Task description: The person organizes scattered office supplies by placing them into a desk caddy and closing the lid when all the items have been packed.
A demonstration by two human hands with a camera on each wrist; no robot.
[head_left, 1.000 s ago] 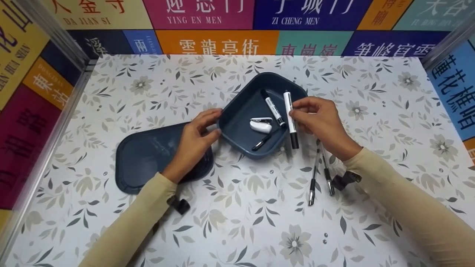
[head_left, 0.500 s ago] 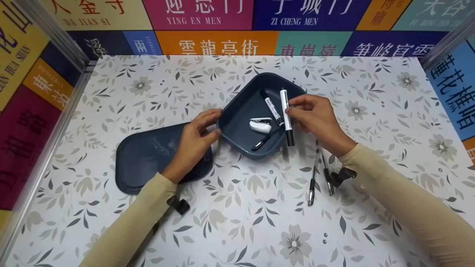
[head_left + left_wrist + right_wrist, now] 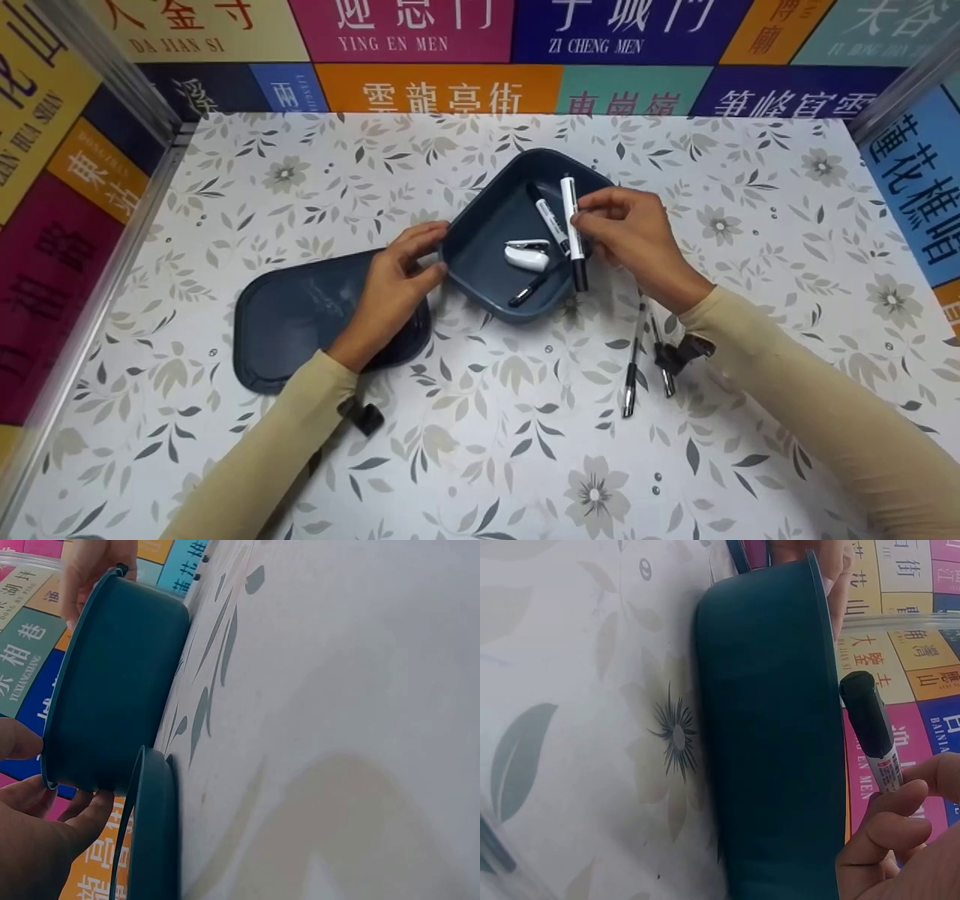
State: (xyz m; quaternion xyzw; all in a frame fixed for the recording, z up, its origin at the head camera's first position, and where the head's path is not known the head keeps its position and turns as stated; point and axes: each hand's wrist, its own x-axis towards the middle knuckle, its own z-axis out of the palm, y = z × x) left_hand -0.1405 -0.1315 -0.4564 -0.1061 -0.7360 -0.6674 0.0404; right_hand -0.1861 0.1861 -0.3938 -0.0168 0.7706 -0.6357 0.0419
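My left hand (image 3: 396,283) holds the left corner of a dark blue plastic box (image 3: 487,214), thumb and fingers on either side of that corner. Between thumb and fingertips my right hand (image 3: 634,225) pinches a white marker (image 3: 571,217) over the box's right rim, its black cap (image 3: 866,712) toward the person. Inside the box lie another white marker (image 3: 552,221), a small white stapler (image 3: 526,256) and a black pen (image 3: 528,289). In the left wrist view the left fingers (image 3: 90,817) rest at the box's outer wall (image 3: 116,682).
The matching lid (image 3: 292,322) lies flat left of the box, partly under the left hand. Two clear pens (image 3: 631,367) with black grips lie on the flowered table (image 3: 480,420) below the right wrist. Printed wall panels (image 3: 442,86) stand behind and at both sides.
The right hand has carried its marker a little to the left, from beside the right rim to over the box. The left hand, box and lid stay put.
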